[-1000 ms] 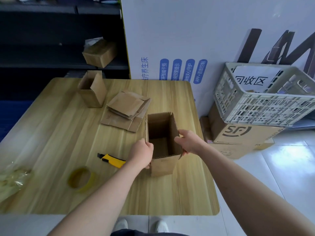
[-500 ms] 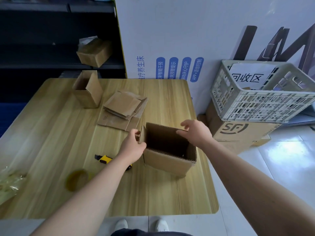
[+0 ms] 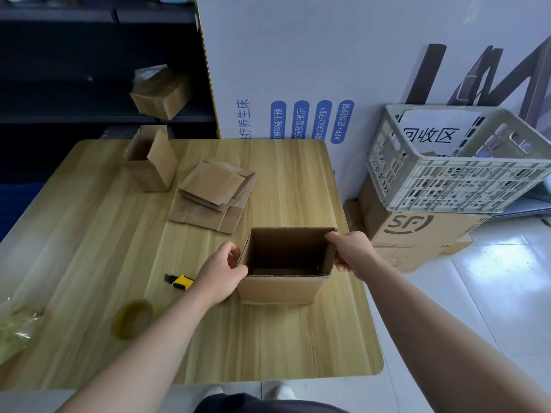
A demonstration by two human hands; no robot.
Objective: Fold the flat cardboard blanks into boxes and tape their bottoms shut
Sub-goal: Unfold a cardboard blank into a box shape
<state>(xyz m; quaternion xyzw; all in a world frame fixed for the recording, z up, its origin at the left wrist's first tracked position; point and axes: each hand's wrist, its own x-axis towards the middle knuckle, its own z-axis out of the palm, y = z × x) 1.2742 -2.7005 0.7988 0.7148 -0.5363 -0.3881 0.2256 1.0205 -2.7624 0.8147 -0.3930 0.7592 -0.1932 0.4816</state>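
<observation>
— From the head camera, how do the hands sit?
— Left hand (image 3: 220, 275) curls over the box (image 3: 280, 289)'s left rim; right hand (image 3: 350, 254) clasps the right rim; both hold it.
— And the box?
— Upright, mouth up, on the table (image 3: 89, 234) near its right edge; flat blanks (image 3: 214, 198) behind; cutter (image 3: 179, 281) and tape roll (image 3: 132, 318) to the left; bare wood in front.

The open box (image 3: 280, 289) stands near the table's (image 3: 89, 234) right edge, flat blanks (image 3: 214, 198) behind it.
</observation>
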